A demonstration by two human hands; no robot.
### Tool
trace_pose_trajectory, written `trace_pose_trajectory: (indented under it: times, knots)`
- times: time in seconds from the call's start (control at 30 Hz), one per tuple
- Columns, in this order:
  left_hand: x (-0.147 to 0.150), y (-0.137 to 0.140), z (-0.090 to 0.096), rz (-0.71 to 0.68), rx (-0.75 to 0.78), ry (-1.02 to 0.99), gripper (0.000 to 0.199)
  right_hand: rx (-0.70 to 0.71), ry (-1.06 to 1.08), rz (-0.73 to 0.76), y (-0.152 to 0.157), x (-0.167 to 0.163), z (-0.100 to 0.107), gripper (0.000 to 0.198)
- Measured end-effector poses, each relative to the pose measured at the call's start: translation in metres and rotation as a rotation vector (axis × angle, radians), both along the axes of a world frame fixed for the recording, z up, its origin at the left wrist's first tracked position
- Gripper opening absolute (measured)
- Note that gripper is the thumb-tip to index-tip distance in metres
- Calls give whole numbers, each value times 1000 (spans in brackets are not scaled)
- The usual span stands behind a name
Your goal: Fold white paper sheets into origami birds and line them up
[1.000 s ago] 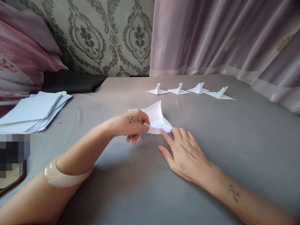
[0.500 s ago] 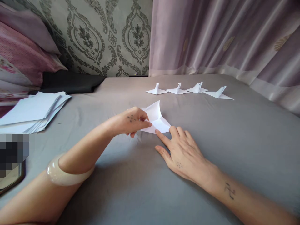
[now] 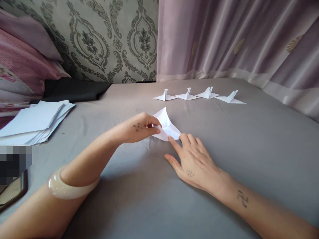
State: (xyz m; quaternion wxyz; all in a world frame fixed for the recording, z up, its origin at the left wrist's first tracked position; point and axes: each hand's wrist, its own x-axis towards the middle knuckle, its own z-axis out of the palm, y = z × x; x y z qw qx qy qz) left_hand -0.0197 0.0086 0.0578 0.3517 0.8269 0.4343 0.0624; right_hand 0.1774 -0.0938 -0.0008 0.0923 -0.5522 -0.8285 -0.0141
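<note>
One paper [image 3: 169, 128]: on the cloth [image 3: 139, 196], between both hands, nearer than the four white figures [image 3: 188, 96].
Left hand [image 3: 141, 127]: pinching the flap [image 3: 163, 135] between thumb and index finger, just above the cloth.
Right hand [image 3: 196, 161]: spread, palm down, index fingertip pressing the near edge, gripping nothing.
Flap: best kept taut; line up the edges before pressing, then crease outward slowly.
Right fingertip: worth bearing down steadily, to stop any sliding on soft cloth.
Left corner: covered by the left hand; no telling the number of layers.
Stack [image 3: 32, 119]: cut off at the left.
Dark-rimmed thing [image 3: 23, 187]: cut off, partly pixelated, hard to identify.
</note>
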Motion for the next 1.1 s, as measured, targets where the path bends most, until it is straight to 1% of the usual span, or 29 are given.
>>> trace_pose_trajectory:
  times: [0.2, 0.4, 0.53, 0.63, 0.73, 0.9, 1.03, 1.1]
  knots:
    - [3, 0, -3, 22, 126, -62, 24, -7, 15, -1, -1, 0, 0, 55]
    - [7, 4, -6, -119, 188, -161, 23, -10, 35, -12, -1, 0, -2, 57]
    - [12, 2, -4, -228, 295, -256, 23, -9, 43, -22, 0, 0, -2, 58]
    - [17, -2, -5, -292, 350, -253, 25, 0, 51, -18, 0, 0, -2, 55]
    - [22, -5, -9, -340, 383, -229, 26, 17, 54, -12, -1, 1, -2, 52]
    - [27, -4, -18, -400, 408, -266, 26, 8, 52, -19, -1, 0, -2, 48]
    - [31, -2, -23, -395, 418, -328, 26, -4, 68, -12, -1, 2, -1, 49]
    - [33, -2, -27, -376, 419, -371, 26, -19, 94, -2, 1, 6, 0, 46]
